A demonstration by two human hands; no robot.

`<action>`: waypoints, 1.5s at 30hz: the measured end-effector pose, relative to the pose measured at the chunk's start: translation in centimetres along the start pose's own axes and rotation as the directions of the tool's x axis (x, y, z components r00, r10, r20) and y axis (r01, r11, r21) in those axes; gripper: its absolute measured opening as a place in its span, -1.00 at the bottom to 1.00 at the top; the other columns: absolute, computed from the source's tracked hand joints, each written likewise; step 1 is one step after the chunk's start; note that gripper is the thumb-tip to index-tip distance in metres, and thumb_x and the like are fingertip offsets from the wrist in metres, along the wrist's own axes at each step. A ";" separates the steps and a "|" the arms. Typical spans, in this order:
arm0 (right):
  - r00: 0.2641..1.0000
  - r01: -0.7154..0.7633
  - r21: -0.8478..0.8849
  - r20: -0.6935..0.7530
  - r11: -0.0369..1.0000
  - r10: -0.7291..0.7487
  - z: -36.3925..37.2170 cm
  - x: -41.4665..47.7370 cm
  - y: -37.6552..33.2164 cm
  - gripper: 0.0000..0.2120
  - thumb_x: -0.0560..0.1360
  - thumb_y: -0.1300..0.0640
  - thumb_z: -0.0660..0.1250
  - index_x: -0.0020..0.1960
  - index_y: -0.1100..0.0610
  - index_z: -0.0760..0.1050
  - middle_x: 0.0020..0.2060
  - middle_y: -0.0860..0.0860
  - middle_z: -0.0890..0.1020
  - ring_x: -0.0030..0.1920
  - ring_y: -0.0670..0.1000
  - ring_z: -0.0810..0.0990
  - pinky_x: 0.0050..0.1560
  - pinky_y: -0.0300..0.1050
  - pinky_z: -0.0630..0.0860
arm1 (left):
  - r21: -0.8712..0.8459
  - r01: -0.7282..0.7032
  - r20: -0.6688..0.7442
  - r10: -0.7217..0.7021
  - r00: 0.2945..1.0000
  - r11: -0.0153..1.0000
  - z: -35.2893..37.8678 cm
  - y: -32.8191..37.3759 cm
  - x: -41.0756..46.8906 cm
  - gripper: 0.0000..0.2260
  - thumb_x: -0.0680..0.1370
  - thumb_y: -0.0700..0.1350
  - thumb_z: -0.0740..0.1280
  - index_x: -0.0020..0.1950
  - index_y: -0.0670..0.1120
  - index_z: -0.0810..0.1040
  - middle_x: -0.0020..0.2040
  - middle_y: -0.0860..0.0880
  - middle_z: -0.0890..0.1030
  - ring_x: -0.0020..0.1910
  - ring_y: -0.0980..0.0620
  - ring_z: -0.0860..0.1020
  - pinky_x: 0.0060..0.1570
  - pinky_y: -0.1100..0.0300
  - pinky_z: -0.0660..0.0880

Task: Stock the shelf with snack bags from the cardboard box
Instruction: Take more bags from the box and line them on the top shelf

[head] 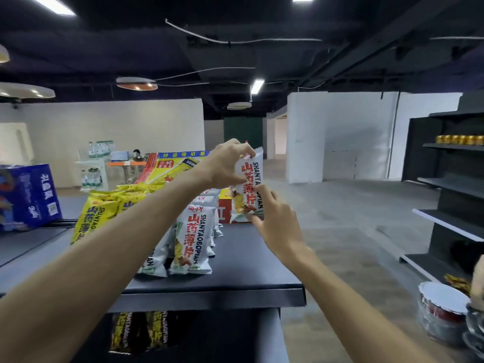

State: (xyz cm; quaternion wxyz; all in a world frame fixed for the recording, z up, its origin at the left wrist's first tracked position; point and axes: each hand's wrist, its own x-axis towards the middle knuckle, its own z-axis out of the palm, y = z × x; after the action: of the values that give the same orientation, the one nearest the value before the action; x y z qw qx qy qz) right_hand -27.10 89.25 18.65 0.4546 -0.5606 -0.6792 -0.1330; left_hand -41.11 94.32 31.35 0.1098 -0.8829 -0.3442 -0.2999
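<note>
Head view: we hold one white snack bag (245,183) upright in the air above the far end of the dark shelf top (248,260), just right of centre frame. Our left hand (225,163) pinches the bag's top edge between curled fingertips and thumb. Our right hand (280,226) takes the lower right corner, thumb under the bottom seam and index finger along the side, the other fingers loosely spread. Below our left forearm, a row of matching white bags (193,237) stands on the shelf top, with yellow bags (102,210) beside it to the left. A red and yellow cardboard box (224,212) sits behind the row, directly under the held bag. Dark bags (136,332) hang on the level beneath, at lower left.
</note>
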 end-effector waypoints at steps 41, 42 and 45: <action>0.938 -0.126 -0.124 0.309 0.984 0.159 7.8 4.2 3.2 -0.67 0.49 0.12 0.35 0.21 0.14 0.35 0.06 0.17 0.54 0.04 0.25 0.55 -0.04 0.04 0.48 | 0.009 0.135 0.120 -0.135 0.984 0.991 1.8 -9.9 1.0 -0.67 0.47 -0.10 0.44 0.22 -0.08 0.56 0.05 -0.10 0.63 0.00 -0.04 0.58 0.06 0.02 0.57; 0.938 -0.114 -0.126 0.314 0.985 0.149 6.8 3.9 3.2 -0.67 0.49 0.13 0.34 0.20 0.15 0.36 0.06 0.18 0.54 0.04 0.26 0.55 -0.04 0.04 0.47 | 0.016 0.130 0.119 -0.131 0.984 0.991 1.7 -9.1 0.8 -0.67 0.47 -0.10 0.44 0.23 -0.08 0.56 0.06 -0.10 0.61 0.00 -0.04 0.58 0.05 0.04 0.56; 0.939 -0.101 -0.158 0.312 0.982 0.147 3.7 2.7 3.1 -0.63 0.47 0.15 0.32 0.25 0.16 0.37 0.05 0.19 0.56 0.05 0.28 0.54 -0.02 0.04 0.46 | 0.031 0.102 0.118 -0.105 0.987 0.994 1.9 -6.1 0.2 -0.67 0.47 -0.10 0.45 0.23 -0.09 0.56 0.09 -0.10 0.58 0.02 -0.01 0.54 0.00 0.11 0.52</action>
State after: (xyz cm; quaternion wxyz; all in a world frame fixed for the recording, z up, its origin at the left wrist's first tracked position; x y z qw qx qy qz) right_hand -25.96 94.58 17.70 0.3046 -0.6469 -0.6967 -0.0581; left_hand -44.20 99.69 29.93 0.0841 -0.8787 -0.3992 -0.2477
